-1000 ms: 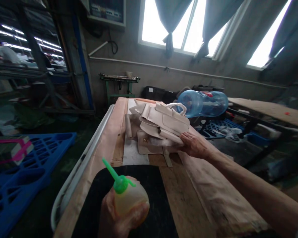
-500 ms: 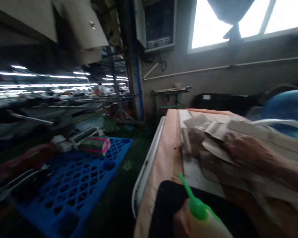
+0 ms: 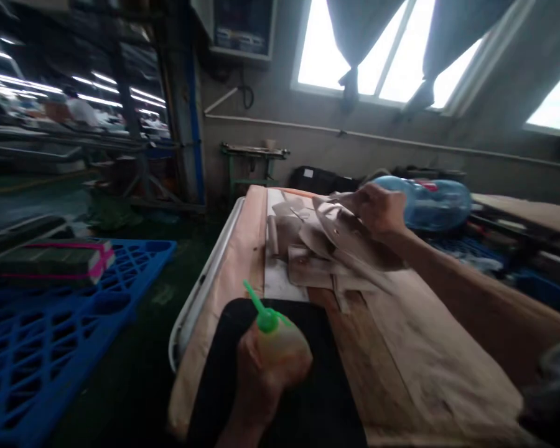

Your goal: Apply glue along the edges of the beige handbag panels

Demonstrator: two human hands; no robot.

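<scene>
My left hand (image 3: 273, 364) is wrapped round a cloudy squeeze bottle (image 3: 284, 342) with a green nozzle, held upright above a black mat (image 3: 224, 348). Farther off, my right hand (image 3: 380, 208) is closed on the edge of a thin grey-beige flat piece (image 3: 348, 233), which is tilted up. Its fingertips are partly hidden, and the material could be card or leather; I cannot tell. Several similar flat pieces (image 3: 308, 267) lie loosely overlapped under and beside it, partly on a white sheet (image 3: 280, 283).
The table (image 3: 417, 348) has a brown paper-like cover and a white metal rail (image 3: 208, 274) along its left side. A large blue water jug (image 3: 441, 202) lies beyond my right hand. On the left floor, a blue pallet (image 3: 126, 283) bears a strapped bundle (image 3: 51, 261).
The view has swung right. My right hand has moved farther over the table and now holds a flat piece raised. My left hand still holds the bottle, now more fully in view.
</scene>
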